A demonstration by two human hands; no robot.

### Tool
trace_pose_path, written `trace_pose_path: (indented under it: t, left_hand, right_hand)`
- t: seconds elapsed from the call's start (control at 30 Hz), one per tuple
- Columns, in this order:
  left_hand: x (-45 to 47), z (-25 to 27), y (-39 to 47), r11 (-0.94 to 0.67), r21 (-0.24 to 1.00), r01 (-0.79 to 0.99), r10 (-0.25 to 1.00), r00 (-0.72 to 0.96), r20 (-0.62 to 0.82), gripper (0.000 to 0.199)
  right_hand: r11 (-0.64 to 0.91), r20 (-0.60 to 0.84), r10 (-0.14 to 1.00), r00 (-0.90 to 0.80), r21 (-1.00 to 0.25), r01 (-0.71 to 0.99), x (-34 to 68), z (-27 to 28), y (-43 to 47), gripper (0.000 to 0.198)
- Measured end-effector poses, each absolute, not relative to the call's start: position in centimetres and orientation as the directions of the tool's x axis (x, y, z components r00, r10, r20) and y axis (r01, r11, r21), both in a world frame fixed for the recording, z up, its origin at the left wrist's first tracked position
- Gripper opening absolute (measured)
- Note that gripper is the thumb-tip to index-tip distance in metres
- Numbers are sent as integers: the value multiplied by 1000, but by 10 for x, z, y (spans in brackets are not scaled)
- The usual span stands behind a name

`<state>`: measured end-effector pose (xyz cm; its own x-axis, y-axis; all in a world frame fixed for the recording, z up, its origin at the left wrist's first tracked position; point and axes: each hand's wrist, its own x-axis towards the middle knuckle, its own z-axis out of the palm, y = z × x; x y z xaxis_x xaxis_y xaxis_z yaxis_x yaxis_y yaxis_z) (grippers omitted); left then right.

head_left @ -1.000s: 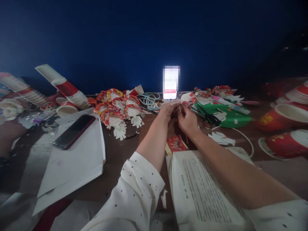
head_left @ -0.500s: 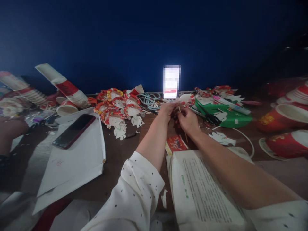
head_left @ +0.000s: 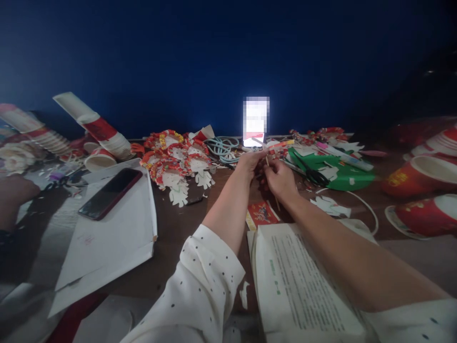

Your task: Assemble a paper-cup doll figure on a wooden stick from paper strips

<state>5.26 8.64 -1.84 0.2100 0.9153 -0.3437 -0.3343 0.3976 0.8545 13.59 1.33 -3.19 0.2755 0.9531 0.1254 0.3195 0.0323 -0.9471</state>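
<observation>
Head view, and both hands are working close together over the counter [head_left: 176, 228], near the lit screen [head_left: 255, 126]. The right hand [head_left: 281, 177] is curling in, thumb and fingers closing in a pinch on a thin stick [head_left: 278, 204]. That stick is lying on the right hand's side of the gap, its long axis running from the pinch back toward the person, slanting slightly rightward, its near end pointing at the red card [head_left: 263, 213]. The left hand [head_left: 250, 163] is bending in just beside the stick's upper end, fingers partly hidden; whether it's gripping anything, I can't tell. Beyond the fingertips a red-and-white strip [head_left: 280, 144] is showing, while black-handled scissors [head_left: 316, 176] are resting to the right, on the green sheet [head_left: 348, 178].
</observation>
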Motion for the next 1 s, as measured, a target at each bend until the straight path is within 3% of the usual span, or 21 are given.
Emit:
trace_pose_path:
  t: [0.43, 0.63, 0.83, 1.0]
  left_hand:
    - [50, -15, 86, 396, 854, -336, 910, 268, -317, 19]
    - [52, -18, 84, 358, 875, -326, 925, 253, -284, 27]
    - [52, -24, 90, 276, 960, -54, 961, 37, -275, 28]
    - [47, -14, 86, -6, 989, 145, 973, -226, 39, 18]
  right_hand:
    - [35, 115, 959, 259, -955, 296, 135, -32, 13, 36]
    - [83, 198, 947, 255, -913, 400, 139, -34, 16, 36]
    - [51, 171, 955, 241, -899, 435, 142, -34, 17, 42]
    - [-49, 41, 964, 263, -944, 327, 138, -33, 17, 53]
